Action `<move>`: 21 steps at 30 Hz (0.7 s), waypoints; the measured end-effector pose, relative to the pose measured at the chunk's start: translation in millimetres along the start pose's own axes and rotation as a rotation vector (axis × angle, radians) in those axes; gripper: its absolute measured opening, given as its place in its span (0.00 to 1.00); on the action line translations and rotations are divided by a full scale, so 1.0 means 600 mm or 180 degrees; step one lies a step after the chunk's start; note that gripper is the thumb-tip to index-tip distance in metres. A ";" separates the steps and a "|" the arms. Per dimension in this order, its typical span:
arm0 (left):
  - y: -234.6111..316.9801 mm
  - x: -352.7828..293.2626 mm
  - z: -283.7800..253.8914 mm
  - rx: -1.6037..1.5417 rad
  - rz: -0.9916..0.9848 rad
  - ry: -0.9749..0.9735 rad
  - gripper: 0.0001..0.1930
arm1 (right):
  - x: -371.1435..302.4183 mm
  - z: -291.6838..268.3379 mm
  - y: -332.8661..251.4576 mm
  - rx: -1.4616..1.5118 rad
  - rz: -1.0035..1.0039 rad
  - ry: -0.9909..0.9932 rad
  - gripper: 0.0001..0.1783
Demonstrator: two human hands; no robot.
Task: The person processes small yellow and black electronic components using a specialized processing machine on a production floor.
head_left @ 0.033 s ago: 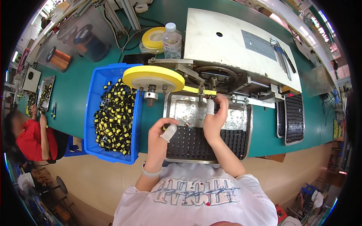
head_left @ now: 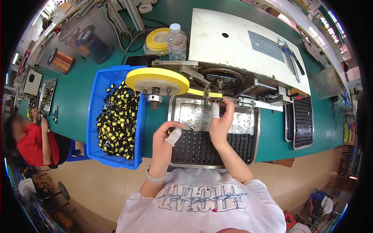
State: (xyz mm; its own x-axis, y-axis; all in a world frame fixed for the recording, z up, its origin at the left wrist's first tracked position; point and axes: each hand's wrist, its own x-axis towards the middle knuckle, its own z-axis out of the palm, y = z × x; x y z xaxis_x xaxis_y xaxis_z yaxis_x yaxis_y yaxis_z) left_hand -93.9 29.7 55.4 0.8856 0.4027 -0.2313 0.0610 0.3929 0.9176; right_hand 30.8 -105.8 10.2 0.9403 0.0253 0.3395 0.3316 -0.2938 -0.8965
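Note:
My left hand (head_left: 165,138), a white cot on one finger, is closed in a pinch above the metal tray (head_left: 171,116). At its fingertips is a small copper-wound part (head_left: 192,127); a bit of yellow shows inside the curled fingers. My right hand (head_left: 223,122), also with a white finger cot, reaches up to the taping machine's (head_left: 217,82) spindle. Its fingers are closed beneath the strip of yellow tape (head_left: 215,95), around something dark that they mostly hide. The strip runs from the yellow tape roll (head_left: 157,79). Rows of black parts (head_left: 194,149) fill the tray's near half.
A blue bin (head_left: 91,128) heaped with black-and-yellow coils (head_left: 118,124) stands at left. Behind are a bottle (head_left: 176,43) and spare tape rolls (head_left: 158,39). Hex keys (head_left: 292,62) lie on the machine's white housing; filled trays (head_left: 303,122) sit right. A person in red (head_left: 35,141) works at far left.

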 end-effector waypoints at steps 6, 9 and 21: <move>-0.012 0.009 0.005 0.0116 -0.0075 -0.0057 0.06 | -0.005 -0.046 -0.004 0.1706 0.2014 -0.0784 0.27; -0.020 0.019 0.012 -0.0084 -0.0185 -0.0122 0.07 | -0.006 -0.072 -0.009 0.2198 0.2467 -0.0976 0.23; -0.076 0.135 0.097 -0.1289 -0.1178 -0.0687 0.15 | -0.018 -0.134 0.012 0.0946 0.1005 -0.1163 0.10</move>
State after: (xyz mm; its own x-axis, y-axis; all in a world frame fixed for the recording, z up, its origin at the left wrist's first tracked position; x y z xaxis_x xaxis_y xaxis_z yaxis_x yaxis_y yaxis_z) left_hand 1.9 -3.6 13.4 0.9152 0.0178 -0.4026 0.2409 0.7768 0.5818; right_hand 16.9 -184.9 22.7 0.9453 0.3245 -0.0314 -0.0123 -0.0606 -0.9981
